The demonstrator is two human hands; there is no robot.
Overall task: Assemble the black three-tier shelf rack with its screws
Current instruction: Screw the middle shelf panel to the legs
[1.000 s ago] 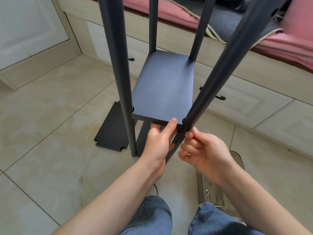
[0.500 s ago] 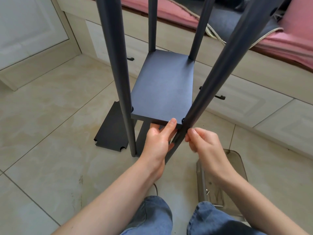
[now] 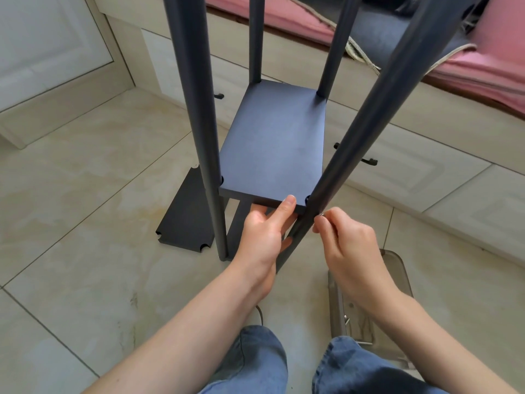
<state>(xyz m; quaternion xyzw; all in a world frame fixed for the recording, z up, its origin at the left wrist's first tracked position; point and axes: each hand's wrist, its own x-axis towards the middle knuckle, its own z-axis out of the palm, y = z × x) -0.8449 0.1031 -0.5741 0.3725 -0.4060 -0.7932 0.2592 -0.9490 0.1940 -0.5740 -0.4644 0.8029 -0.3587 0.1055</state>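
Right hand [image 3: 349,245]: thumb and forefinger pinched together on a small bright screw [image 3: 322,215], held against the near-right post [image 3: 366,132] just below the shelf corner. Left hand [image 3: 265,231]: fingers curled under the front edge of the fitted shelf [image 3: 274,146], thumb on its top face, gripping the board and bracing it against the same post.

The rack stands on the tiled floor [image 3: 85,194] directly ahead of the person's knees. Taking the fitted shelf as landmark: four dark posts rise at its corners, two near and two far; one loose shelf board [image 3: 184,217], with notched corners, lies flat on the floor to its left; another dark board shows below it, partly hidden. A clear tray [image 3: 397,268] sits on the floor to its near right, with what may be a tool inside.

Judged handling: the posts look rigid and smooth, so likely to slip when turned; the board looks stiff and light, best held at its edge beside the joint. The screw is tiny and easily dropped
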